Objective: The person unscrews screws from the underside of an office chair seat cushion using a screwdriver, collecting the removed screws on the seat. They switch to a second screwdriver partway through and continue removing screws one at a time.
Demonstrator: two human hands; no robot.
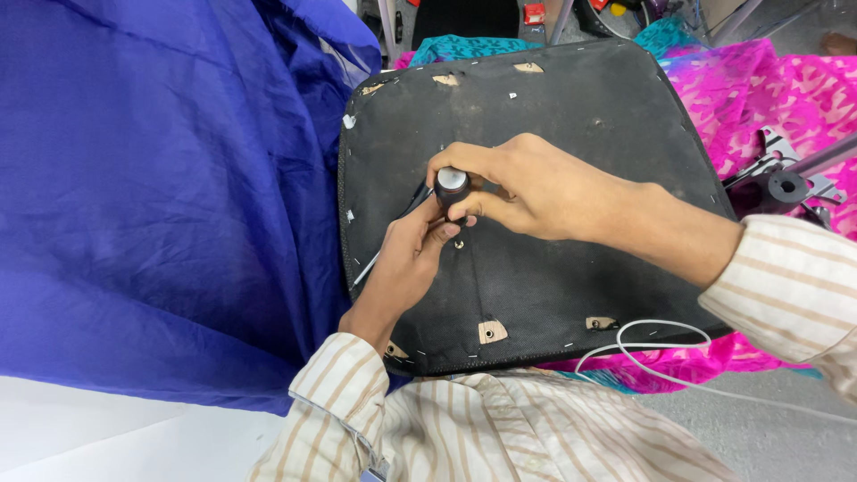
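Note:
A black fabric-covered seat base lies upside down in front of me, stapled along its edges. My right hand grips the black handle of a screwdriver with a silver cap, held upright over a small hole in the base. My left hand steadies the screwdriver's lower end with its fingertips, next to a thin metal rod lying on the base. The screwdriver's tip is hidden by my fingers.
A large blue cloth covers the left side. Pink and teal patterned fabric lies under the base at right, with a grey metal bracket on it. A white cable loops near the front edge.

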